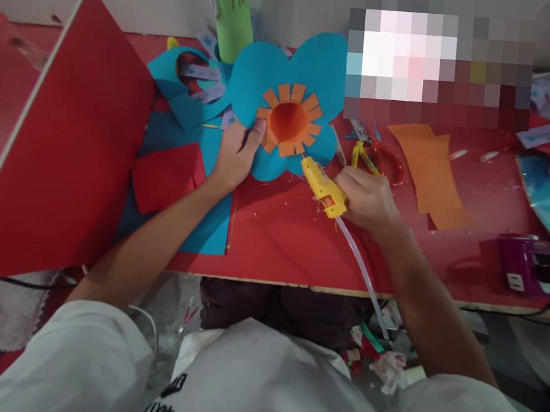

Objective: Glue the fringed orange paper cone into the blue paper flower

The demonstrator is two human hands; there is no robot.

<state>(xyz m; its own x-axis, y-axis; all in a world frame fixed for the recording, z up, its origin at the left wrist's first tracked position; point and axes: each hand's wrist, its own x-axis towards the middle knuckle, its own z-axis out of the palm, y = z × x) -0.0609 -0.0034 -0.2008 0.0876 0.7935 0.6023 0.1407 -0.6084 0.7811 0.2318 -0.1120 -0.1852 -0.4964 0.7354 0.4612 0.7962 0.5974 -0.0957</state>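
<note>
Right hand (pixel 367 197) gripping glue gun (pixel 322 185), nozzle nearing orange fringe (pixel 288 120); left hand (pixel 235 156) pinning flower (pixel 282 100) flat. Gluing tabs; needing steady nozzle placement.

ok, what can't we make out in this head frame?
- Glue gun nozzle tip: too small to tell if it touches the blue paper flower.
- Right hand fingers: wrapped under the gun, hidden.
- Left hand palm: faces down, hidden.
- Back of the table, upper right: blurred out.
- Green card: cut by the top edge.
</note>
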